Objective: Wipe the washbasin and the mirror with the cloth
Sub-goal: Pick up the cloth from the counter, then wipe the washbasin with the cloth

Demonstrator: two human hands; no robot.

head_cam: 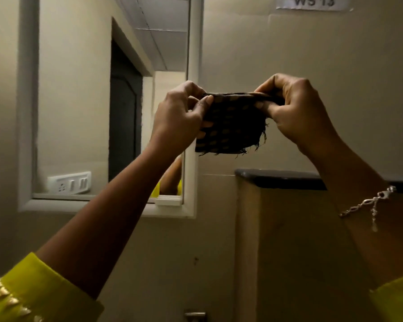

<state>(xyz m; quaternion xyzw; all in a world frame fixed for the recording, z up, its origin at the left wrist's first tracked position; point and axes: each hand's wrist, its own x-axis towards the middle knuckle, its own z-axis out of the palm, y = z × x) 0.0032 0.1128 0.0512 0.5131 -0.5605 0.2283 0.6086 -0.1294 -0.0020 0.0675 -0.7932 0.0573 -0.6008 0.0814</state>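
Fingers (204,102): on both hands they are curled and pinch the top edge of the cloth (230,126), thumbs toward the person, the other fingers behind it
Left hand (179,117): grips the left end of that edge, raised in front of the right frame of the mirror (79,101)
Right hand (296,112): grips the right end, at about the same height
Cloth, place: dark with pale checks, held in the air between the two hands, touching no surface; it seems folded double
Cloth, long axis: the pinched top edge runs level from left to right; the rest hangs down, and the frayed lower edge points to the floor
Cloth, flat face: it looks toward the person, so it is about parallel to the glass
Mirror, direction: on the wall behind the cloth and to its left; the left hand is the nearer one, the right hand is before bare wall
Coming move, as I judge: the cloth must go left and forward to meet the glass; how deep the gap is I cannot tell
Dark ledge (277,178): beyond the right forearm, lower than the cloth
Washbasin: not in view
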